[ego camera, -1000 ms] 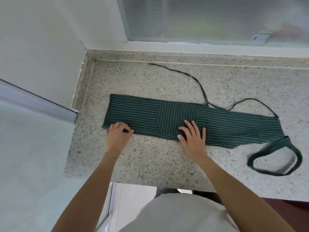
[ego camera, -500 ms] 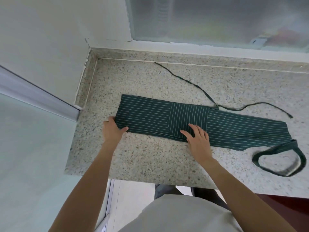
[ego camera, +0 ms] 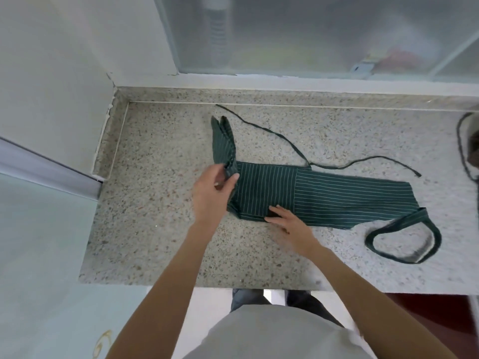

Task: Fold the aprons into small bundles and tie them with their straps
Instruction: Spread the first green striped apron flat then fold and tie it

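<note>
A dark green apron with thin white stripes lies folded into a long band across the speckled stone counter. My left hand grips the band's left end, which stands lifted and points away from me. My right hand presses flat on the band's near edge at the middle, fingers spread. A thin waist strap trails from the band toward the back wall, and a second thin strap curves off to the right. The wide neck loop rests on the counter at the band's right end.
The counter ends at a white wall on the left and a frosted window along the back. A dark cord and another object sit at the far right edge. The counter's front edge runs just before my body.
My left hand has picked up the apron's left end and raised it off the counter, turning it upward and away. My right hand stays pressed on the band's middle.
</note>
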`<state>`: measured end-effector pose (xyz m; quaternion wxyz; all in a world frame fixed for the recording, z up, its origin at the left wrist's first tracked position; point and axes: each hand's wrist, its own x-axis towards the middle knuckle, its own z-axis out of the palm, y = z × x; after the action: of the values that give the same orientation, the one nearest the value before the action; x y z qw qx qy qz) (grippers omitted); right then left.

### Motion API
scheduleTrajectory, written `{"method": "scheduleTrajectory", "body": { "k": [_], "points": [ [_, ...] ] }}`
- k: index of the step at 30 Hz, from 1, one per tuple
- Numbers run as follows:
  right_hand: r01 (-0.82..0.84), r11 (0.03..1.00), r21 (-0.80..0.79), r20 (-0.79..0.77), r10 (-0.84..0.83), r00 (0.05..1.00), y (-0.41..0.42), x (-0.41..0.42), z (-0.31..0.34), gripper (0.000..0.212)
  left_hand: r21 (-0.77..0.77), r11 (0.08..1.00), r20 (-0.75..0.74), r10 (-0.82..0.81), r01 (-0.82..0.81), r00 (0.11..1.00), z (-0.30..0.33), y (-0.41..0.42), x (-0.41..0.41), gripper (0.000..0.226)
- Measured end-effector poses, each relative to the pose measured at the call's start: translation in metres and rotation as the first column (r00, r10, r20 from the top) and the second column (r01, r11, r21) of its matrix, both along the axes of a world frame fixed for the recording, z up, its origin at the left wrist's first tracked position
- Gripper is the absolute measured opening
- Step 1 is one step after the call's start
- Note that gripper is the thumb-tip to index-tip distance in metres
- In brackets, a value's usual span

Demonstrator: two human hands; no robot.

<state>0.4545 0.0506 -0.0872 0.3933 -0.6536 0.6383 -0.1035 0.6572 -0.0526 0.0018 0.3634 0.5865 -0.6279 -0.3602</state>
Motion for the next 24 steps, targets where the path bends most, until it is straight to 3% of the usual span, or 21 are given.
{"method": "scheduleTrajectory", "body": {
  "k": [2, 5, 7, 9, 13, 14, 16, 18, 21, 24],
  "points": [
    [0.229, 0.957, 0.178, 0.323, -0.277, 0.905, -0.004, -0.022, 0.017, 0.052, -0.142, 0.979, 0.032, -0.142, 0.145, 0.989, 0.003, 0.005, -0.043, 0.024],
    [0.621, 0.774, 0.120, 0.356, -0.618, 0.701, 0.005, -0.068, 0.042, 0.052, -0.263, 0.924, 0.075, -0.269, 0.279, 0.960, -0.004, 0.022, -0.105, 0.019],
    [0.751, 0.648, 0.122, 0.342, -0.738, 0.582, 0.019, -0.099, 0.055, 0.044, -0.269, 0.891, 0.097, -0.353, 0.366, 0.931, -0.017, 0.039, -0.141, 0.016],
    [0.796, 0.591, 0.133, 0.365, -0.776, 0.515, 0.035, -0.130, 0.061, 0.042, -0.173, 0.862, 0.123, -0.461, 0.476, 0.879, -0.035, 0.058, -0.173, 0.017],
    [0.827, 0.523, 0.206, 0.361, -0.826, 0.433, 0.051, -0.168, 0.053, 0.033, 0.288, 0.711, 0.291, -0.703, 0.641, 0.649, -0.080, 0.081, -0.207, 0.026],
    [0.829, 0.518, 0.210, 0.332, -0.836, 0.438, 0.051, -0.170, 0.050, 0.029, 0.362, 0.671, 0.310, -0.741, 0.647, 0.596, -0.084, 0.083, -0.207, 0.030],
    [0.808, 0.561, 0.180, 0.248, -0.821, 0.514, 0.050, -0.176, 0.045, 0.023, 0.364, 0.672, 0.316, -0.740, 0.645, 0.593, -0.082, 0.087, -0.207, 0.035],
    [0.739, 0.659, 0.141, 0.141, -0.752, 0.644, 0.043, -0.176, 0.040, 0.030, 0.213, 0.766, 0.348, -0.639, 0.606, 0.686, -0.071, 0.087, -0.194, 0.037],
    [0.603, 0.792, 0.092, -0.018, -0.604, 0.797, 0.026, -0.169, 0.033, 0.041, 0.045, 0.911, 0.461, -0.383, 0.410, 0.800, -0.070, 0.081, -0.154, 0.054],
    [0.508, 0.861, 0.029, -0.164, -0.497, 0.852, 0.012, -0.161, 0.024, 0.049, 0.213, 0.968, 0.561, -0.231, 0.131, 0.795, -0.079, 0.078, -0.114, 0.089]
  ]
}}
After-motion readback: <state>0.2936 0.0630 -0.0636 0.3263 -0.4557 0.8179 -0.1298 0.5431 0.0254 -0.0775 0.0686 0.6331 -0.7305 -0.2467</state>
